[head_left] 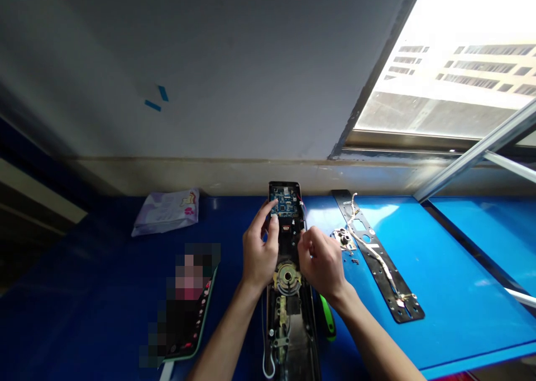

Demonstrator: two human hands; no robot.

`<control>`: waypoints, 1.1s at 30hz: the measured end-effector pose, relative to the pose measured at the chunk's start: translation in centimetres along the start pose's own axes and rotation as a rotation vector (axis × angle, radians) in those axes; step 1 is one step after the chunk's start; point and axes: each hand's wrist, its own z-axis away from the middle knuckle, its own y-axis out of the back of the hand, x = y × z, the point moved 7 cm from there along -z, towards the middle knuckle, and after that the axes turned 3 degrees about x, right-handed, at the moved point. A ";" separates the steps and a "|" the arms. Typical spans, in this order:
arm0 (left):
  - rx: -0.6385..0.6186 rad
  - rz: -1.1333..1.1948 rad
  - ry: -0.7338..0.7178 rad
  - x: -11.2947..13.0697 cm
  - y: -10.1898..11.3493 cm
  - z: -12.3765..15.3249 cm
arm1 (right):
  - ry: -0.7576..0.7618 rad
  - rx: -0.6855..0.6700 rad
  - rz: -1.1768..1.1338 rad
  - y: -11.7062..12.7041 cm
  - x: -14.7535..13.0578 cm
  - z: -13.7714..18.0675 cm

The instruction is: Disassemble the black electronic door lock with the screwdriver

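A long black lock body (288, 314) lies open lengthwise on the blue table (439, 291), with a blue circuit board (285, 201) at its far end and a round brass part (287, 275) in the middle. My left hand (259, 249) rests on the housing's left side, its fingers touching the lower edge of the circuit board. My right hand (320, 258) is on the right side, fingers pinched at a small part or wire beside the board; what it pinches is too small to tell.
A black metal plate (379, 258) with white wires lies to the right, small screws and a little metal piece (344, 238) beside it. A green-handled tool (328, 317) lies by the housing. A phone (188, 314) and a plastic packet (167, 210) are left.
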 end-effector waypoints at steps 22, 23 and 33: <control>-0.007 0.001 -0.020 0.2 0.2 0.0 | -0.160 0.003 -0.102 5.3 2.2 -1.0; -0.020 -0.049 -0.069 0.6 0.2 0.0 | -0.191 -0.057 -0.095 4.8 2.8 -1.1; -0.160 -0.293 -0.329 2.9 -0.7 0.3 | -0.333 -0.450 -0.113 1.4 4.5 0.7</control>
